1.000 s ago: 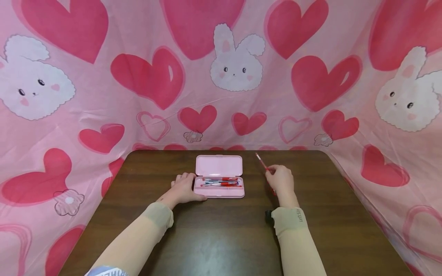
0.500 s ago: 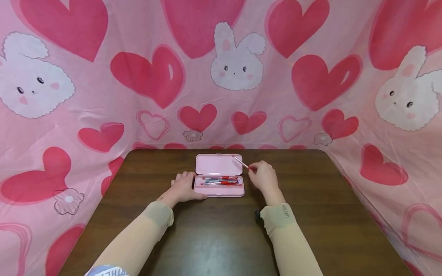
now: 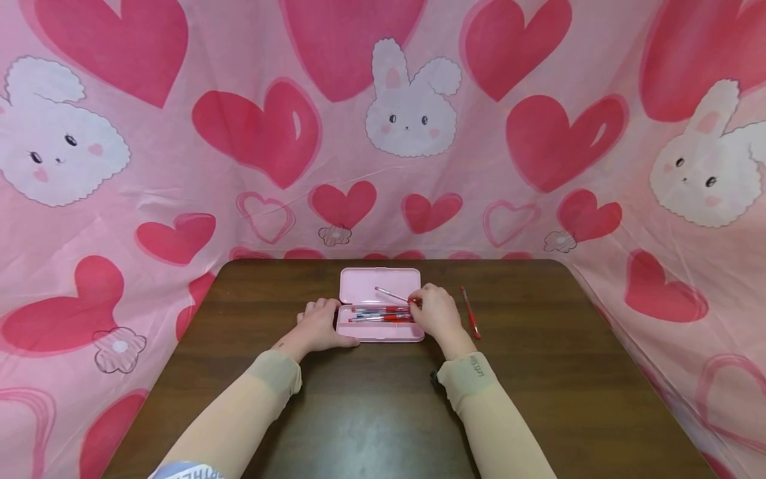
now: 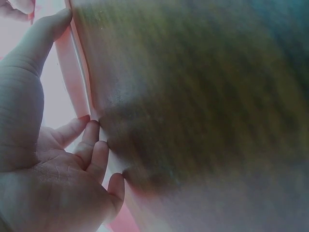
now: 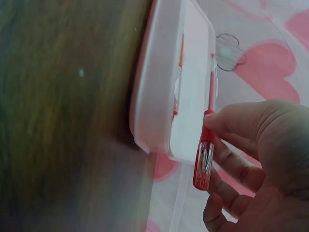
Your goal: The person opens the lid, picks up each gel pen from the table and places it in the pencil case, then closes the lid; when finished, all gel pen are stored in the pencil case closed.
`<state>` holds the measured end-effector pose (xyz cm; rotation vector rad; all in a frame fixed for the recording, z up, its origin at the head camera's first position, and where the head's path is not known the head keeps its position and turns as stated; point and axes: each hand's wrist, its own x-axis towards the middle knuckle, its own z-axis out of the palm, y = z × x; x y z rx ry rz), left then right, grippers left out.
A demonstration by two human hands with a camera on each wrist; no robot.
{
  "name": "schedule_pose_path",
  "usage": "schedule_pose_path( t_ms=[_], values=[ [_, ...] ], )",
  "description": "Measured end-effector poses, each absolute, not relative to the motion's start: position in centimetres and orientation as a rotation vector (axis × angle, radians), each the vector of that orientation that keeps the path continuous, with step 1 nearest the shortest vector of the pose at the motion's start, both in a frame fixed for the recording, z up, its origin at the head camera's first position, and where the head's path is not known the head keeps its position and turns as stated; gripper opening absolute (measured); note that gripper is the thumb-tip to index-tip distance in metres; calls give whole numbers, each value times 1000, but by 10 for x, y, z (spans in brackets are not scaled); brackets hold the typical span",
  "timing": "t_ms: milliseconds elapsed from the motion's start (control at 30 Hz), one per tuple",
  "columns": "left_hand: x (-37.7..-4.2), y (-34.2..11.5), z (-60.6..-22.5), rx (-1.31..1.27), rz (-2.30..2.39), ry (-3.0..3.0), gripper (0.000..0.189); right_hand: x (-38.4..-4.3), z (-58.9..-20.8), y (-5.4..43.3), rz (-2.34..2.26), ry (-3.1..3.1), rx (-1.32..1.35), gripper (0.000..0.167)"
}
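Observation:
A pink pencil case (image 3: 380,332) lies opened on the table, its lid (image 3: 365,286) tipped back. Several pens (image 3: 377,317) with red and clear parts lie in its rear compartment. My left hand (image 3: 317,326) rests at the case's left end, thumb along the front corner and the other fingers spread loosely by the side. Over the right end, my right hand (image 3: 439,313) pinches a red gel pen (image 5: 206,140) between thumb and fingers. The pen's far end (image 3: 385,291) points left across the lid, above the case.
Another red pen (image 3: 471,313) lies on the brown table (image 3: 371,412), right of my right hand. Behind and around the table hangs a pink cloth (image 3: 269,206) with hearts and rabbits.
My right hand has moved left with the red gel pen, from beside the case to over its right end. The pen on the table has come into view. My left hand stays put.

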<state>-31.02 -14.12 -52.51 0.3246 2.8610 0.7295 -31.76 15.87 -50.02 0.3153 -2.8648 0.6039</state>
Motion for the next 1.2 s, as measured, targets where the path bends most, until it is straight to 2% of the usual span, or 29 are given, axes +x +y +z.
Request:
schedule_pose_path(
  t_ms=[667,1200],
  values=[
    [-313,-141,-528,329,736,2866,106,-319,-507,125,522,-2922,541,13],
    [-311,-141,-528,342,732,2874,106,-319,-511,118,529,-2973,534,17]
  ],
)
